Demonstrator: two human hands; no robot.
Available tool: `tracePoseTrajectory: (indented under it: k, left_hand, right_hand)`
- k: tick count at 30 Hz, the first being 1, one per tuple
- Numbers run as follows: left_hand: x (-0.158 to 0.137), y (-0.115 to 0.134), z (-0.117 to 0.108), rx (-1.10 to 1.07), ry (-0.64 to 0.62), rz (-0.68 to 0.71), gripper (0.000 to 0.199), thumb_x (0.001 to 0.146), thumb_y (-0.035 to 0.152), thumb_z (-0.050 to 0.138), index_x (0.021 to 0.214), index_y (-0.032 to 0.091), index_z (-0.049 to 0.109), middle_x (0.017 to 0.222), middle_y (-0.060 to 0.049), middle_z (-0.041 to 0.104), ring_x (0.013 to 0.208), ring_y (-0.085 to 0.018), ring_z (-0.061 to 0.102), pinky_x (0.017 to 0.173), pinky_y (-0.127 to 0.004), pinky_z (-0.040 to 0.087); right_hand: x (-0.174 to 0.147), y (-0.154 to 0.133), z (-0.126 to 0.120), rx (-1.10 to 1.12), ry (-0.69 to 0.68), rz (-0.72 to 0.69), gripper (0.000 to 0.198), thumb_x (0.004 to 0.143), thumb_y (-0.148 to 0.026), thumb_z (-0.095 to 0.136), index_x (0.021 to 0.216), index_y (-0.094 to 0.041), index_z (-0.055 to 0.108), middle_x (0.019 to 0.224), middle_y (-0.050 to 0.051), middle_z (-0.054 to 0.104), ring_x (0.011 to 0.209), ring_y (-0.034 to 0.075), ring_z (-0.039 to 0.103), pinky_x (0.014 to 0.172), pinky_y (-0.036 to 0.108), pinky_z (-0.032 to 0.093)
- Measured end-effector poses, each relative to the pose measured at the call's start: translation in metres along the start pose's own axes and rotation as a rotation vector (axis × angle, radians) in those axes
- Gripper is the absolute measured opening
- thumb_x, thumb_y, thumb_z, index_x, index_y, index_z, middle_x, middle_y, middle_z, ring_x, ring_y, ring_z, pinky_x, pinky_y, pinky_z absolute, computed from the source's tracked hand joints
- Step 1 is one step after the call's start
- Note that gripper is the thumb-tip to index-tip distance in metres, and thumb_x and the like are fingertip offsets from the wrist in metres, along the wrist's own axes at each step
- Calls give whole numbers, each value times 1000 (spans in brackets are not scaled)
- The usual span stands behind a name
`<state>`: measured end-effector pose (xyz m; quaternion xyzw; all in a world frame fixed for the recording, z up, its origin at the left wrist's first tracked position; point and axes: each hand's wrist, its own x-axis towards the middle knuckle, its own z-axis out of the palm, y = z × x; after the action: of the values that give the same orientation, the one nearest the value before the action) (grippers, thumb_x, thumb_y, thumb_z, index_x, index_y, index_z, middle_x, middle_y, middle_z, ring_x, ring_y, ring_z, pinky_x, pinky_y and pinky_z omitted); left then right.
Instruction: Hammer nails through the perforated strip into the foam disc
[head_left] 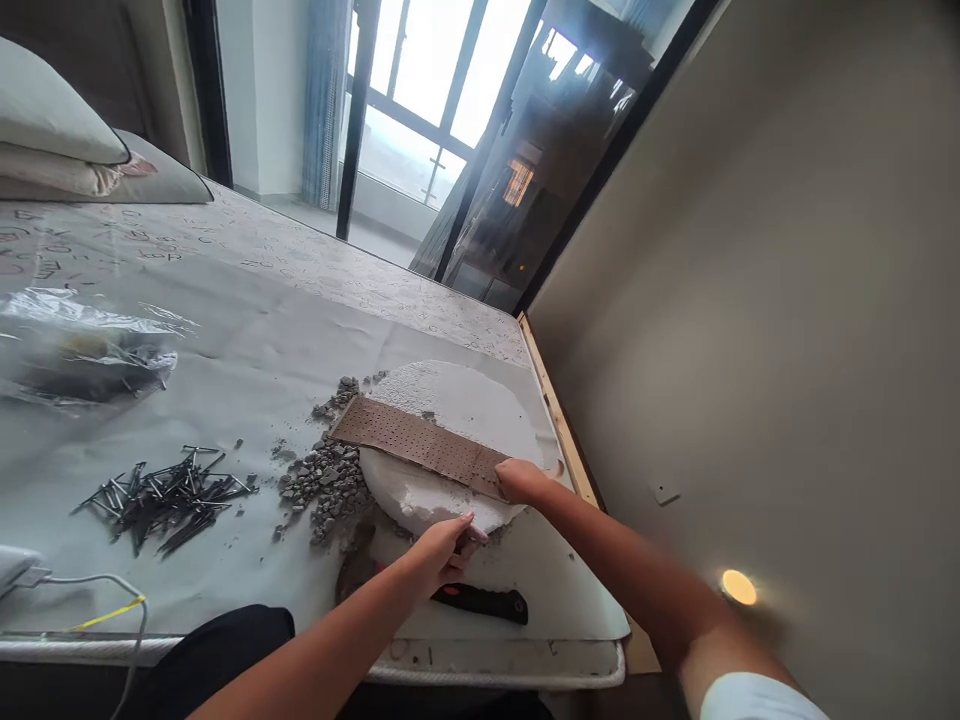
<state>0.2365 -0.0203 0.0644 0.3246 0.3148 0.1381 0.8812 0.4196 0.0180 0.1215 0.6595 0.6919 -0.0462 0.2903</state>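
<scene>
A thick round white foam disc (pixel 457 400) with a rough, crumbly front edge lies on the sheet in front of me. Across its top rests a long brown strip (pixel 420 440) dotted with small holes. My right hand (pixel 523 482) is closed around the strip's right end. At the disc's near edge is my left hand (pixel 448 552), thumb against the rim and fingers curled below; the fingertips are partly hidden. Just under that hand lies a black handle (pixel 487 602) with a red spot; its other end is hidden. Grey crumbs (pixel 330 480) are heaped along the disc's left side.
A pile of dark nails (pixel 172 495) lies left of the crumbs. Behind it sits a clear plastic bag (pixel 82 350) with dark contents. A white cable (pixel 112 578) runs at the lower left. The mattress (pixel 517 655) meets a wooden edge (pixel 559 410) and wall on the right.
</scene>
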Motion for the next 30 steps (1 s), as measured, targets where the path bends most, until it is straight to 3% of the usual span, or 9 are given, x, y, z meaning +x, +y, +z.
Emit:
tracePoseTrajectory:
  k: [7,20,26,30]
  left_hand:
    - [2,-1,2,-6,-11,-24,47,68,59,60,77,14,57,52,8,32,41,-3,18,45,-21,6]
    - [1,5,7,14,-25,-44,38,77,52,55,78,14,56,53,7,31,41,-3,19,42,-20,8]
    - [0,4,7,10,-32,-54,37,79,50,54,78,13,57,54,7,32,41,-3,20,41,-19,10]
    - [-1,3,7,5,-30,-49,38,78,51,55,78,14,56,54,7,33,41,-3,20,41,-19,11]
  right_hand:
    - [-2,3,2,81,-23,28,26,82,-22,50,92,-10,70,98,18,68,93,25,64,74,29,47]
    - [-5,9,2,158,30,35,28,80,-19,55,105,-12,66,110,18,64,101,26,60,78,31,47]
    - [-2,10,8,194,18,58,22,79,-12,55,96,-10,69,102,19,66,96,25,61,77,30,46]
    - [-3,10,8,216,47,76,24,81,-18,55,100,-11,67,106,18,65,96,25,61,75,29,47]
